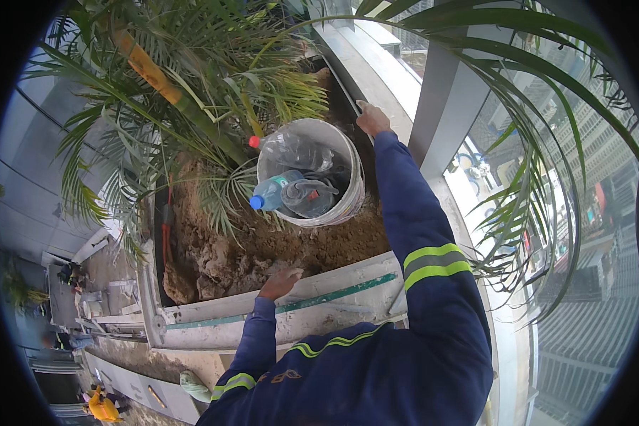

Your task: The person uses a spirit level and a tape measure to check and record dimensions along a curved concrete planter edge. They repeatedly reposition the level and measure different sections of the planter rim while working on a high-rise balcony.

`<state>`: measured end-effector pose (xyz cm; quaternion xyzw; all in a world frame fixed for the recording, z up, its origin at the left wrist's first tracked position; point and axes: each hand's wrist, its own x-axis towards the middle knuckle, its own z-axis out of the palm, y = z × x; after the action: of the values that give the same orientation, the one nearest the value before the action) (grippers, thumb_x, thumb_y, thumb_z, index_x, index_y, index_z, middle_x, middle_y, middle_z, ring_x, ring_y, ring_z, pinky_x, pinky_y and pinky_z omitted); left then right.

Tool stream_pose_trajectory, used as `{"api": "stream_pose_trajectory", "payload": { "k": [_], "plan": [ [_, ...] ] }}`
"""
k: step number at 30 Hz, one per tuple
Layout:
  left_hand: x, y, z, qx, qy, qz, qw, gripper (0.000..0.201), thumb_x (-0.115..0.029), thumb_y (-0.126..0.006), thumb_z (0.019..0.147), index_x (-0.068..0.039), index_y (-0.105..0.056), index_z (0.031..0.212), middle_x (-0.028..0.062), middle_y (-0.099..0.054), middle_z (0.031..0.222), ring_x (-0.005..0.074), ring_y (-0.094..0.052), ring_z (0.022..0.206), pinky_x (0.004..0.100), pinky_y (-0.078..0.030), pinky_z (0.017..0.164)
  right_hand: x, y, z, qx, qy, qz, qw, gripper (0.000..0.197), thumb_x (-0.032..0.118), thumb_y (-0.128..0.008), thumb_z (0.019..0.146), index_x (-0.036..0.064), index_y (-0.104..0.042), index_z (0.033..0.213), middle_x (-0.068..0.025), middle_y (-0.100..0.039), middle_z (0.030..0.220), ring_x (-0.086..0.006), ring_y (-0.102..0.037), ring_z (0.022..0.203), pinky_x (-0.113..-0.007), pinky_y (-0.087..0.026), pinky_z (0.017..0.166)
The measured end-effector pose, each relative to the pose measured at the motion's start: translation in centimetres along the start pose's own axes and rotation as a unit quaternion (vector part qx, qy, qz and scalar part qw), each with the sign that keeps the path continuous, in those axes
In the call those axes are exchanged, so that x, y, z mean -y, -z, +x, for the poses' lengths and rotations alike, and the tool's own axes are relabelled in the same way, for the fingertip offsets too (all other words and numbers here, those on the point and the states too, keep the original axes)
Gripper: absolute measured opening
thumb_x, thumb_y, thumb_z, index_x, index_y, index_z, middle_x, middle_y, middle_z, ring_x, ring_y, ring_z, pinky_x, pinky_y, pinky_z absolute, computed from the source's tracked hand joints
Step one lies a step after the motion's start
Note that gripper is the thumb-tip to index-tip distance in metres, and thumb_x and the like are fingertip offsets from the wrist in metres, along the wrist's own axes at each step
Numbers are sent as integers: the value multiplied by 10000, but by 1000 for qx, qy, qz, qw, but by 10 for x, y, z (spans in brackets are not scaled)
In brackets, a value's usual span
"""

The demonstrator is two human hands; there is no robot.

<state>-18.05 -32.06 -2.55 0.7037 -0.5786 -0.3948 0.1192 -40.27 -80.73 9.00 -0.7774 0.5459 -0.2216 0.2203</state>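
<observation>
My left hand (280, 284) rests at the planter's near rim, its fingers stretched out flat beside the soil and holding nothing. Farther off, my right hand (373, 118) is on the right-hand edge of the planter (334, 307), with at least one finger extended and nothing seen in it. Between the hands, a dirty white bucket (358, 186) stands on the brown soil (224, 259). Inside it lie clear plastic bottles: one red-capped bottle (295, 150) and one blue-capped bottle (268, 193) poke over its rim, next to a crumpled clear plastic piece (309, 197).
Palm fronds (199, 64) and a thick yellow-green stem (149, 71) fill the planter's far left. A red-handled tool (166, 231) leans at its left wall. Tall glass (589, 234) runs along the right. Low at left, a person in orange (105, 406) is near a long pale panel (138, 387).
</observation>
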Motion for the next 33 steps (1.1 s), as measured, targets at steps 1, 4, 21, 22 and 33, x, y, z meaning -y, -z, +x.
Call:
{"api": "stream_pose_trajectory", "payload": {
  "k": [1, 4, 21, 22, 33],
  "plan": [
    [2, 2, -1, -11, -1, -19, 1000, 458, -382, -521, 1011, -52, -678, 1287, 211, -689, 1258, 372, -634, 1205, 427, -464, 1046, -1, -10, 11, 20, -2, -1, 1000, 637, 109, -509, 875, 178, -511, 1508, -175, -661, 1347, -352, -630, 1250, -460, -497, 1053],
    [-2, 20, -7, -59, 5, -56, 997, 385, -315, -544, 1024, -44, -693, 1255, 213, -699, 1225, 369, -657, 1162, 405, -495, 994, 2, -13, 54, 53, 4, -17, 998, 671, 108, -500, 878, 189, -464, 1543, -164, -625, 1404, -348, -613, 1275, -458, -491, 1067],
    [-28, 65, -51, -146, 45, -150, 977, 323, -219, -631, 1000, 38, -717, 1176, 216, -739, 1152, 318, -696, 1127, 375, -508, 989, 48, -32, 153, 139, 69, -109, 982, 765, 90, -481, 895, 236, -297, 1623, -153, -592, 1448, -346, -596, 1298, -462, -497, 1055],
    [-29, 64, -52, -150, 48, -146, 977, 321, -219, -637, 998, 36, -718, 1175, 215, -738, 1154, 318, -697, 1124, 375, -509, 987, 49, -33, 157, 141, 77, -102, 982, 807, 70, -478, 866, 222, -274, 1632, -191, -593, 1435, -369, -595, 1293, -470, -490, 1058],
    [-28, 62, -58, -176, 87, -153, 969, 279, -167, -664, 988, 27, -716, 1182, 207, -729, 1182, 310, -701, 1127, 359, -516, 978, 51, -39, 170, 137, 40, -89, 986, 743, 84, -505, 867, 190, -361, 1588, -189, -596, 1432, -366, -588, 1303, -468, -486, 1074]
  ]
}}
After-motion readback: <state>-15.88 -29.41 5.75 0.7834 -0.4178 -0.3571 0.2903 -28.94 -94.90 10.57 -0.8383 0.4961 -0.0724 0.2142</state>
